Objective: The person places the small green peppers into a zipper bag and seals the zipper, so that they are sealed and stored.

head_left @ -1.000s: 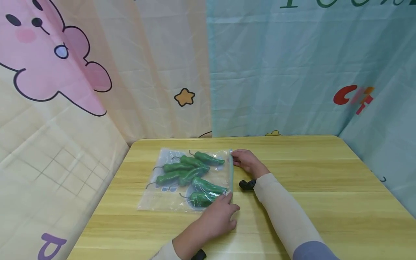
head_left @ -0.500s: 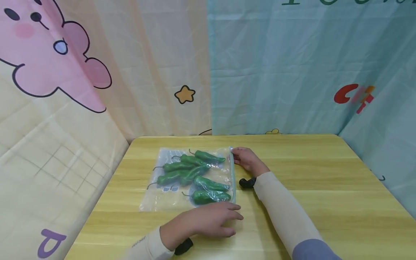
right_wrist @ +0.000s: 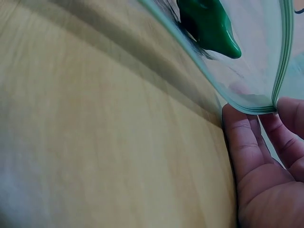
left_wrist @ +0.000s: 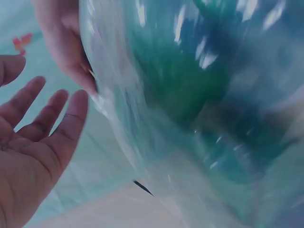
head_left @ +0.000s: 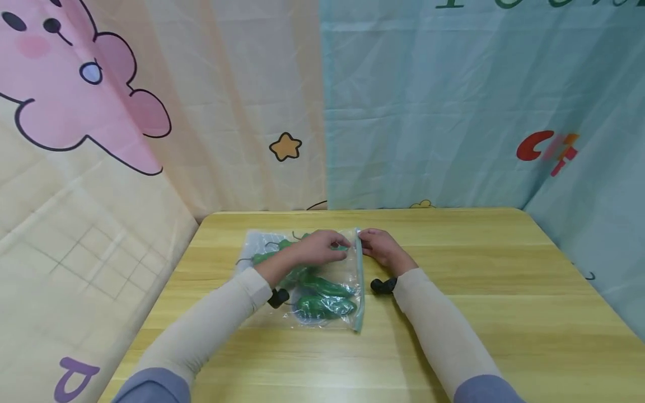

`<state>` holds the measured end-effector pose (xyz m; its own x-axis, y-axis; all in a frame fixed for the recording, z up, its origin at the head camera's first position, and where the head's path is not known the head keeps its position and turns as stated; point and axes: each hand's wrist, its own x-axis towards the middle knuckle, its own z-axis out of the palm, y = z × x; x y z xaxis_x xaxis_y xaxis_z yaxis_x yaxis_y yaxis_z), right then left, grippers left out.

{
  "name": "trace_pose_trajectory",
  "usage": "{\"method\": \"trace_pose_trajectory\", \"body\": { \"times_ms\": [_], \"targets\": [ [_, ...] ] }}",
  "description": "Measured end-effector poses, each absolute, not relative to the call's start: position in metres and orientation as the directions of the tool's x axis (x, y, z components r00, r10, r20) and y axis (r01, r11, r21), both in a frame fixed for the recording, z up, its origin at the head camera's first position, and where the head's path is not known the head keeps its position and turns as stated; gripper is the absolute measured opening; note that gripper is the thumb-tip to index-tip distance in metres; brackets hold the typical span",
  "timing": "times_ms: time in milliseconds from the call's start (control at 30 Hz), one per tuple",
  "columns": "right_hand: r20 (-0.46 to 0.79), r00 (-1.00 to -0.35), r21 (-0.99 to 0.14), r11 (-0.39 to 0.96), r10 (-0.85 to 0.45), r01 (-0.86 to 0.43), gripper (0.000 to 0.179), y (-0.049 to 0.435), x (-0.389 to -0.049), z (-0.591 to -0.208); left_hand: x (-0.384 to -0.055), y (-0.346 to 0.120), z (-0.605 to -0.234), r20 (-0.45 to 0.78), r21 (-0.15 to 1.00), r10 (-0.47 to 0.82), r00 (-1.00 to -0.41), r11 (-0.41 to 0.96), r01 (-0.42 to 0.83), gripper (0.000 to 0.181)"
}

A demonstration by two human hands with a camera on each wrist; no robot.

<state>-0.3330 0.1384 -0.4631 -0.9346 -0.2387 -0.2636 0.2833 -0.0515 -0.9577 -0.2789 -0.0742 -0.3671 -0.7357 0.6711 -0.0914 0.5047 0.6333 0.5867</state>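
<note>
A clear zip bag (head_left: pixel 335 268) with a green-edged mouth lies flat on the table, holding several green peppers (head_left: pixel 325 307). My right hand (head_left: pixel 381 246) grips the far corner of the mouth; in the right wrist view, the thumb and fingers of that hand (right_wrist: pixel 266 166) pinch the green zip strip (right_wrist: pixel 283 47). Over the far part of the bag is my left hand (head_left: pixel 320 248), hiding some peppers. The left wrist view has this left hand (left_wrist: pixel 35 147) with fingers spread and nothing held, beside the bag's shiny film (left_wrist: pixel 142 118).
The bag rests on a wooden table (head_left: pixel 494 302) that extends to the right and front. Printed curtains (head_left: pixel 428 112) hang behind the table and at both sides. A small black device (head_left: pixel 383 286) sits at my right wrist, another (head_left: pixel 278 298) at my left.
My left hand has left the near corner of the bag's mouth and moved away from me, across the bag toward its far corner. My right hand stays at the far corner.
</note>
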Motion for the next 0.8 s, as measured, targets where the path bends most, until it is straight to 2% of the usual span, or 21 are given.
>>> {"method": "trace_pose_trajectory", "body": {
  "times_ms": [133, 233, 467, 667, 800],
  "targets": [
    [-0.267, -0.934, -0.957, -0.047, -0.237, 0.286, 0.029, 0.140, -0.331, -0.462, -0.309, -0.064, -0.371, -0.068, 0.553, 0.597, -0.799, 0.689, 0.468, 0.033],
    [-0.257, -0.934, -0.959, -0.050, -0.250, 0.278, 0.031, 0.139, -0.333, -0.462, -0.325, -0.058, -0.373, -0.046, 0.526, 0.571, -0.820, 0.712, 0.466, 0.033],
    [-0.194, -0.946, -0.973, -0.071, -0.259, 0.219, 0.030, 0.135, -0.333, -0.469, -0.351, -0.054, -0.391, -0.066, 0.666, 0.505, -0.861, 0.664, 0.339, 0.036],
    [-0.189, -0.958, -0.978, -0.044, -0.215, 0.202, 0.029, 0.138, -0.329, -0.469, -0.359, -0.050, -0.402, -0.157, 0.745, 0.488, -0.858, 0.629, 0.222, 0.036],
    [-0.181, -0.957, -0.980, -0.035, -0.228, 0.194, 0.030, 0.139, -0.328, -0.468, -0.360, -0.048, -0.408, -0.203, 0.735, 0.479, -0.854, 0.651, 0.190, 0.033]
  ]
}}
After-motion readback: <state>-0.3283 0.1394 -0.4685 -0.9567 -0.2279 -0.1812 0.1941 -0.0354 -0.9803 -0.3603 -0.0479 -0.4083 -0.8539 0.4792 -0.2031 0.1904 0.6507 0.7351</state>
